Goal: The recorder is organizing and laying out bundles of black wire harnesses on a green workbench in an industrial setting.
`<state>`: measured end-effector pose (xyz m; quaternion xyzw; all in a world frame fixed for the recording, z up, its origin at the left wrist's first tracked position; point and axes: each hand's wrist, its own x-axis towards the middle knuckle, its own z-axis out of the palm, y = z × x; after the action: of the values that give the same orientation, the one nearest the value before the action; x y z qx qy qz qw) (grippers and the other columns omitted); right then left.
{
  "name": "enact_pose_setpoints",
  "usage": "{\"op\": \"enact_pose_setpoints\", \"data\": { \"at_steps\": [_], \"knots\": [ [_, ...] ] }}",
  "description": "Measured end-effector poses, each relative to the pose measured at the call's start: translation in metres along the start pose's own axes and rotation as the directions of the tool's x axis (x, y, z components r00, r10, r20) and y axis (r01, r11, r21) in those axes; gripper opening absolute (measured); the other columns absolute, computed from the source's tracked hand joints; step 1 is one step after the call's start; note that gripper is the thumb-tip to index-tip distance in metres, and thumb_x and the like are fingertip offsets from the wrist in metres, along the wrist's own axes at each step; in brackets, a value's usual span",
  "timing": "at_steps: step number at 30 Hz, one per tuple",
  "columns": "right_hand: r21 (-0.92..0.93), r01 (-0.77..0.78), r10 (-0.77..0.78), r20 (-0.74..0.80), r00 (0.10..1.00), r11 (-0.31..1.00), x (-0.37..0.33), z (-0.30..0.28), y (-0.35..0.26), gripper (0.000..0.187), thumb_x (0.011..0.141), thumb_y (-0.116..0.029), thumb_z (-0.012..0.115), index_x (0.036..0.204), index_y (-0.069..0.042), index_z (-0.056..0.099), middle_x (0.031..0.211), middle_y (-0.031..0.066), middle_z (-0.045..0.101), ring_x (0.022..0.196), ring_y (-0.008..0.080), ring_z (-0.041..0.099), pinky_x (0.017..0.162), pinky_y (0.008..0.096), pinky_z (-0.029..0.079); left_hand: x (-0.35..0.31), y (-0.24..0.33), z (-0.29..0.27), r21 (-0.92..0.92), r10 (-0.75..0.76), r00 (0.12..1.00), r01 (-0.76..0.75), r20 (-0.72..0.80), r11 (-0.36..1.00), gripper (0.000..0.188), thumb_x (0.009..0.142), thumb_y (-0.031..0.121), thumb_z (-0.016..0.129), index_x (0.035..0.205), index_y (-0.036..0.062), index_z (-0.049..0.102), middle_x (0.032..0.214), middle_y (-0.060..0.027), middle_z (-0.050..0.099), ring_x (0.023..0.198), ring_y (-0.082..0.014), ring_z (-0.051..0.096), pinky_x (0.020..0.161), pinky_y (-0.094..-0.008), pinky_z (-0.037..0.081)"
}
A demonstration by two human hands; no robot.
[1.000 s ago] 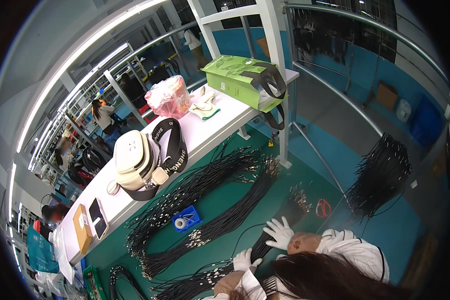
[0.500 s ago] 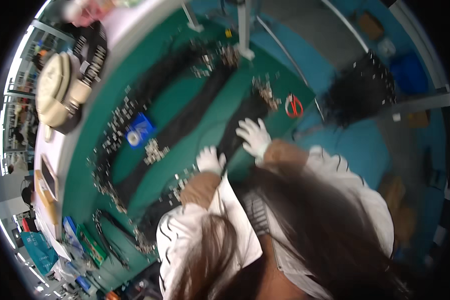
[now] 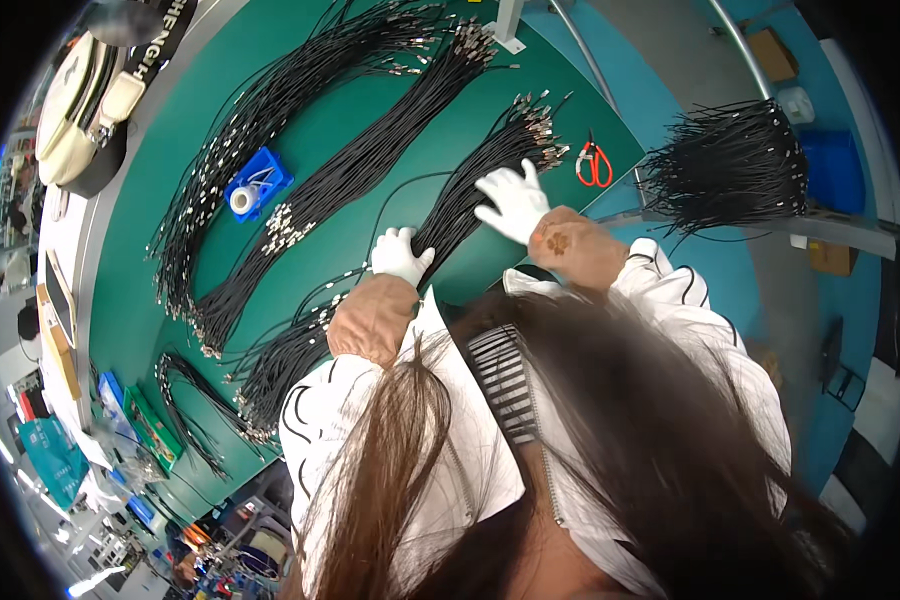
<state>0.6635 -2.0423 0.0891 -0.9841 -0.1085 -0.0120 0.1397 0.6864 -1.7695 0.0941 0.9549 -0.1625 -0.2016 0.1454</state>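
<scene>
A bundle of black cables [image 3: 460, 205] was laid on the green tabletop [image 3: 560, 75], in front of the person and under the two gloved hands. Its long axis was set on a diagonal, from lower left to upper right, and its metal-tipped connector ends [image 3: 542, 135] were pointed to the upper right, fanned slightly apart.

The left hand [image 3: 402, 257], in a white glove, was placed at the bundle's left edge, its fingers half curled and its thumb set out against the cables; whether any strands were gripped cannot be told. The right hand [image 3: 515, 203], also white-gloved, was held wide open, fingers spread and nothing grasped, its fingertips brought over the bundle's right edge below the connectors.

Red-handled scissors [image 3: 591, 152] were laid just beside the connector ends, with their blades pointed away from the person. A second cable bundle [image 3: 370, 150] was stretched roughly parallel, farther left, its far connectors likewise turned to the upper right. Near its left side, a white roll [image 3: 240, 201] was seated in a blue holder [image 3: 268, 180]. At the right, a hanging cable bundle [image 3: 725, 165] was seen beyond the tabletop.
</scene>
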Motion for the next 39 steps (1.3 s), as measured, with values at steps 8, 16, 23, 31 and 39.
{"op": "enact_pose_setpoints", "data": {
  "at_steps": [8,16,23,31,39],
  "knots": [
    [0.005,-0.369,0.367,0.101,0.925,0.929,0.064,-0.024,0.062,0.048,0.088,-0.029,0.058,0.135,-0.019,0.056,0.142,0.0056,0.052,0.131,0.0241,0.049,0.111,0.0583,0.029,0.021,-0.009,0.005,-0.179,-0.175,0.981,0.188,0.084,0.966,0.062,0.068,0.042,0.081,0.112,0.0019,0.062,0.112,-0.0173,0.065,0.108,-0.0325,0.062,0.094,-0.0391,0.05],
    [0.113,0.135,-0.121,-0.119,0.985,0.984,0.074,-0.039,-0.008,0.031,0.084,-0.017,0.064,0.115,-0.015,0.065,0.119,0.0074,0.061,0.117,0.0294,0.053,0.104,0.0463,0.039,-0.007,0.0,0.017,-0.021,0.173,0.955,-0.183,-0.243,0.983,0.054,0.078,0.02,0.071,0.13,0.0151,0.057,0.109,-0.0109,0.058,0.1,-0.0318,0.055,0.083,-0.045,0.045],
    [-0.088,0.208,-0.187,0.206,0.961,0.974,0.074,-0.01,-0.01,0.048,0.078,-0.057,0.068,0.109,-0.02,0.07,0.112,0.0032,0.063,0.117,0.0231,0.052,0.112,0.0554,0.024,-0.059,-0.042,-0.001,-0.203,-0.087,0.863,-0.018,-0.497,0.979,0.062,0.081,0.03,0.075,0.133,0.0048,0.053,0.127,-0.0164,0.06,0.116,-0.0369,0.054,0.102,-0.0471,0.041],
    [-0.003,0.178,-0.174,0.186,0.967,0.984,0.072,0.007,-0.011,0.034,0.078,-0.039,0.074,0.104,-0.017,0.071,0.102,0.0045,0.065,0.106,0.0268,0.057,0.102,0.0441,0.037,-0.192,-0.136,0.011,-0.043,-0.339,0.579,0.464,-0.741,0.885,0.064,0.079,0.031,0.077,0.127,-0.0031,0.055,0.128,-0.0241,0.056,0.117,-0.0434,0.052,0.101,-0.0509,0.043],
    [-0.006,0.621,-0.584,0.331,0.741,0.784,0.029,0.02,-0.108,0.075,0.087,-0.052,0.063,0.151,-0.024,0.037,0.155,0.0096,0.035,0.145,0.0341,0.027,0.114,0.0665,0.014,-0.145,-0.132,0.014,0.163,-0.178,0.877,0.275,-0.446,0.947,0.077,0.084,0.054,0.063,0.144,0.0096,0.045,0.148,-0.0178,0.043,0.136,-0.0408,0.036,0.114,-0.0552,0.025]
  ]
}}
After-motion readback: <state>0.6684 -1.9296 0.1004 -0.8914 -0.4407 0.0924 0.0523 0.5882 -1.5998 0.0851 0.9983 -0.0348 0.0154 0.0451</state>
